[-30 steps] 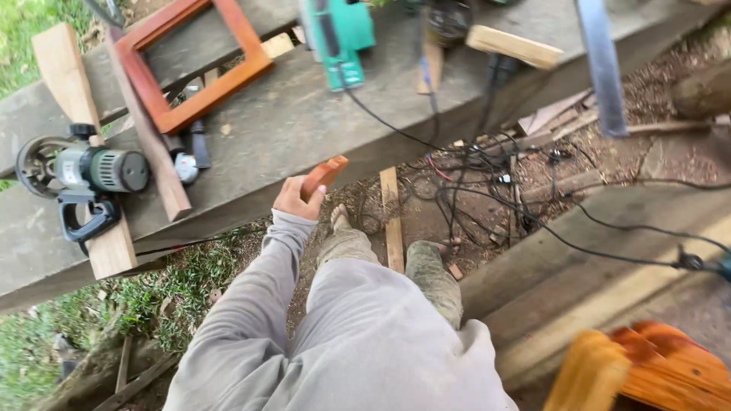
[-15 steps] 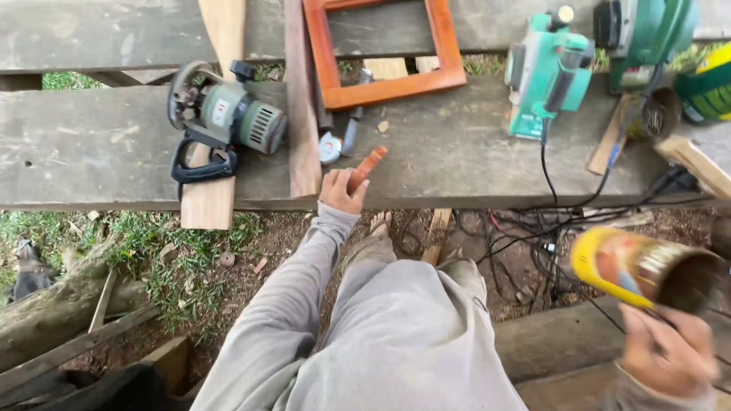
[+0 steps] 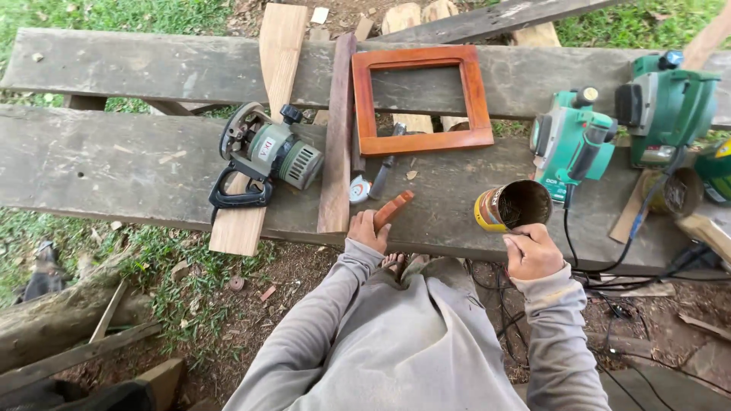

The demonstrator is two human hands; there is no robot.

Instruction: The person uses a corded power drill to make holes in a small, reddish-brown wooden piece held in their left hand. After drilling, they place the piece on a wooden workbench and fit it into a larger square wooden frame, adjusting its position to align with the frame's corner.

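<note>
My left hand [image 3: 368, 230] grips a reddish-brown wooden handle [image 3: 394, 208] at the near edge of the weathered plank bench [image 3: 114, 164]. My right hand [image 3: 531, 253] holds an open yellow tin can [image 3: 513, 205], tilted so its dark inside faces me, just above the bench edge. A red-brown wooden frame [image 3: 420, 99] lies flat on the bench beyond both hands. A dark narrow wooden strip [image 3: 337, 137] lies left of the frame.
A grey-green router [image 3: 266, 156] rests on a pale board [image 3: 255, 183] at left. Two green power tools [image 3: 575, 144] [image 3: 666, 103] stand at right, cables trailing to the ground [image 3: 647, 274]. A small round tape [image 3: 359, 190] and a chisel [image 3: 384, 171] lie near the strip.
The view has swung to centre on the bench. My right hand has brought the can from the lower right up to the bench edge. My left hand still holds the handle.
</note>
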